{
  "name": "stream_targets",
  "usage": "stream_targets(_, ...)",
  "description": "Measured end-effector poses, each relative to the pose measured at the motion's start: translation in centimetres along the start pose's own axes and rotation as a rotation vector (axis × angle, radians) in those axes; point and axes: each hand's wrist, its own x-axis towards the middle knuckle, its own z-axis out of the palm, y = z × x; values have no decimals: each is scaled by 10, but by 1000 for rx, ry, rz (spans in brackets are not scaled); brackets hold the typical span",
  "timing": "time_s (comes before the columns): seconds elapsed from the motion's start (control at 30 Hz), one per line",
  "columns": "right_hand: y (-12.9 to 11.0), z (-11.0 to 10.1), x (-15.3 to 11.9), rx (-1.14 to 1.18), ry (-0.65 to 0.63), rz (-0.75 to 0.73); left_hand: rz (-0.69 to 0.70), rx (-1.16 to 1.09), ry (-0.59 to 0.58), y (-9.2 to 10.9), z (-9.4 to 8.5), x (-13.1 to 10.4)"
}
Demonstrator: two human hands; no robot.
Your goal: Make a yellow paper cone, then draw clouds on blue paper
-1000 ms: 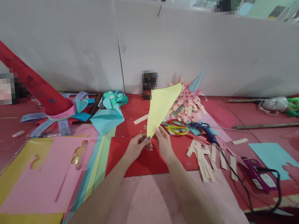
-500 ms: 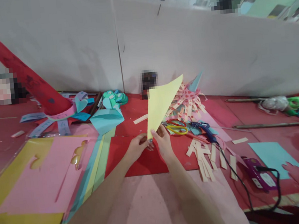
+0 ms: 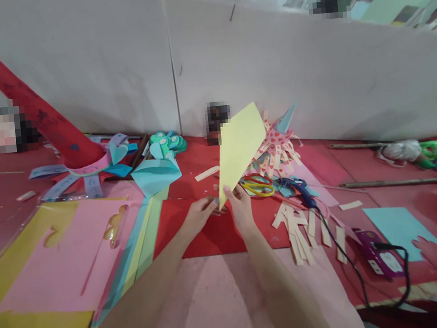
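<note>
Our right hand pinched the yellow paper near its lower tip, tilted up above the red sheet; left hand curled by that tip, both angled inward. Left grip: we couldn't tell.

A papercraft workspace: scissors, glue gun, cut paper strips.

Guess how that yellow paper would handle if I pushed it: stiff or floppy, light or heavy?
The yellow paper is probably fairly stiff, since it's held near its lower tip and the rest rises without drooping. It's likely light, being thin sheet material. A push might swing or crease its broad upper part, which no hand supports.
</note>
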Motion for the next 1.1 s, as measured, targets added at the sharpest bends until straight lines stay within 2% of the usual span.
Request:
stream_targets(0.2,-2,0,0,-43,58,-23,-1,123,-29,-4,1,0)
stream_targets(0.5,1,1,1,-5,42,-23,-7,87,-63,-6,1,1)
stream_targets(0.57,-2,2,1,17,50,-36,24,81,10,-6,0,1)
stream_targets(0.63,-5,3,0,29,51,-58,64,126,138,-6,0,0)
stream_targets(0.7,-7,4,0,18,71,-83,114,231,254,-4,-1,-1)
stream_targets(0.77,-6,5,0,13,87,-99,152,348,298,-3,-1,-3)
stream_targets(0.97,-3,7,-2,38,24,-87,224,525,226,-5,-2,-5)
stream_targets(1.1,-4,8,-3,29,35,-80,195,450,164,-8,-3,-4)
